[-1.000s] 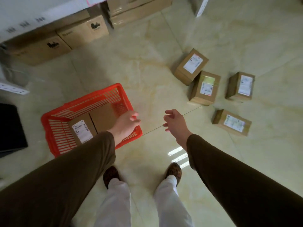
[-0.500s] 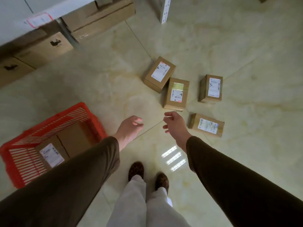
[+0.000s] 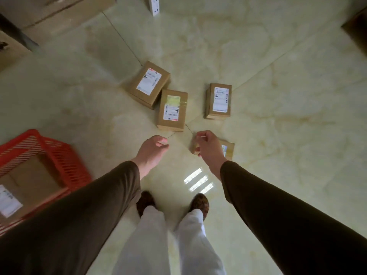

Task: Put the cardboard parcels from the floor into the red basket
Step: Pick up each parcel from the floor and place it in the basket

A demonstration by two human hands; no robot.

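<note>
Glossy pale marble-look floor (image 3: pixel 278 135), thin dark tile joints crossing it; wide bare stretch across the right half and lower right of the frame.

Red basket (image 3: pixel 59 155) at the left edge, partly cut off, blurred; slatted plastic walls, two brown boxes inside, one with a white label.

Four cardboard parcels on the floor, centre frame:
- upper-left parcel (image 3: pixel 150 84), angled, white label on top, its lower corner touching or just beside the next.
- middle parcel (image 3: pixel 172 110), label plus yellowish tape band, smooth kraft faces, square edges.
- right parcel (image 3: pixel 218 101), standing apart with clear floor all round.
- near parcel (image 3: pixel 228 148), mostly hidden behind the right hand.

Left hand (image 3: pixel 152 150) hovers over bare floor, fingers loosely curled, holding nothing.
Right hand (image 3: pixel 207 145) above the near parcel, fingers half curled; cannot tell whether it touches the box.

Dark brown sleeves, white trousers, dark shoes (image 3: pixel 199 203) at bottom centre. Large cartons (image 3: pixel 59 12) along the upper left; a white upright object (image 3: pixel 154 4) at top centre.
</note>
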